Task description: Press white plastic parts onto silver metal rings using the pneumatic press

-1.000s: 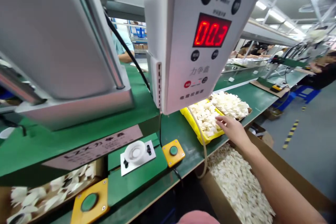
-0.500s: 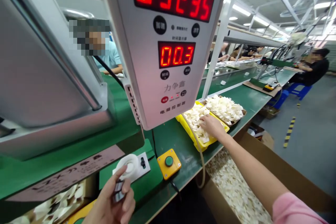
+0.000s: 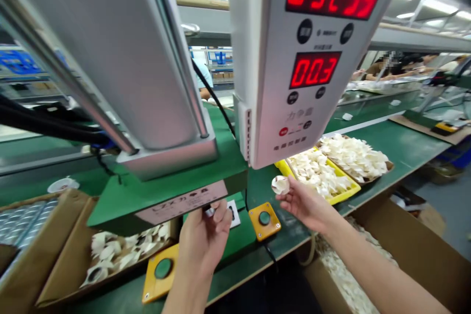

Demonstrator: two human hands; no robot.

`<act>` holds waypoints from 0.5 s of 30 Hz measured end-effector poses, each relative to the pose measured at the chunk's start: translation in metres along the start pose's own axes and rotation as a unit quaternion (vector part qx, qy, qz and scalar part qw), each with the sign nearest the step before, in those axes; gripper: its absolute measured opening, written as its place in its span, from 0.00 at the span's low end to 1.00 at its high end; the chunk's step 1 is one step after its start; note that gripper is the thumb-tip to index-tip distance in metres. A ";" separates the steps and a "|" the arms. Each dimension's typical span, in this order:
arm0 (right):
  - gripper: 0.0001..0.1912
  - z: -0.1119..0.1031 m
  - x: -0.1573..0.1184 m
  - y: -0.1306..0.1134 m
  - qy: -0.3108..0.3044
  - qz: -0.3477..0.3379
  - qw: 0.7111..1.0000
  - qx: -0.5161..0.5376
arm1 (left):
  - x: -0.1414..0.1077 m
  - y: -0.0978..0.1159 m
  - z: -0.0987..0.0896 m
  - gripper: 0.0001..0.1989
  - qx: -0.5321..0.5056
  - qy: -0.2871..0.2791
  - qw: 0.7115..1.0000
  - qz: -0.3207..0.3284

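Note:
My right hand (image 3: 307,206) pinches a small white cup-like piece (image 3: 280,185) between thumb and fingers, in front of a yellow tray (image 3: 344,176) heaped with similar white pieces. Under the green head plate (image 3: 169,189) of a press, my left hand (image 3: 206,238) has its fingers curled around a small shiny metal part (image 3: 210,211), mostly hidden by the fingers. Just beyond those fingers shows the edge of a white fixture plate (image 3: 234,215). A yellow box with a green button (image 3: 264,219) sits between my hands.
A second yellow button box (image 3: 156,284) lies by my left forearm. Cardboard boxes at left hold white pieces and metal cylinders. A control box (image 3: 294,108) with red digits hangs above. A large carton (image 3: 408,250) stands below the bench edge. People work farther off.
My right hand has come away from the yellow tray with a white piece. My left hand has moved under the press head at the fixture. The view has turned left.

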State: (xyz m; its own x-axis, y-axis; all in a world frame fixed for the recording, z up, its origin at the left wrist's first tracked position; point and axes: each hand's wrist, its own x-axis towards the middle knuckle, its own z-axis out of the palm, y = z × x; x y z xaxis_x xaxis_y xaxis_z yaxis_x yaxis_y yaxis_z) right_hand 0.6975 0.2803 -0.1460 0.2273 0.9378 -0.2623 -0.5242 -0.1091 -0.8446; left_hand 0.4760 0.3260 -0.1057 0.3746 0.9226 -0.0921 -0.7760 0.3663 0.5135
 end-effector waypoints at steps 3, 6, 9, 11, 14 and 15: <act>0.17 0.033 0.002 0.017 -0.091 -0.020 0.994 -0.050 | 0.001 0.001 0.001 0.12 0.025 -0.008 0.999 -0.019; 0.18 0.064 0.010 0.030 -0.111 -0.102 0.970 -0.190 | -0.005 0.004 -0.001 0.18 0.106 0.006 0.994 -0.009; 0.13 0.087 0.016 0.039 -0.089 -0.209 0.901 -0.368 | -0.019 0.012 -0.008 0.17 0.175 0.059 0.982 0.040; 0.11 0.097 0.017 0.043 -0.085 -0.262 0.857 -0.435 | -0.030 0.017 -0.019 0.13 0.179 0.090 0.978 0.049; 0.09 0.106 0.015 0.048 -0.095 -0.307 0.820 -0.473 | -0.045 0.023 -0.037 0.12 0.182 0.134 0.973 0.042; 0.09 0.108 0.015 0.050 -0.100 -0.312 0.814 -0.480 | -0.049 0.024 -0.042 0.13 0.183 0.154 0.970 0.035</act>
State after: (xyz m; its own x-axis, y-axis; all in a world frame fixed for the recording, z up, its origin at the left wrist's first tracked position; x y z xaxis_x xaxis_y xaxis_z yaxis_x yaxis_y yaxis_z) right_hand 0.5867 0.3242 -0.1415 0.0152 0.9336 0.3579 0.5460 0.2921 -0.7852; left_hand 0.4183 0.2948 -0.1248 0.1141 0.9569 -0.2671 -0.5415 0.2853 0.7908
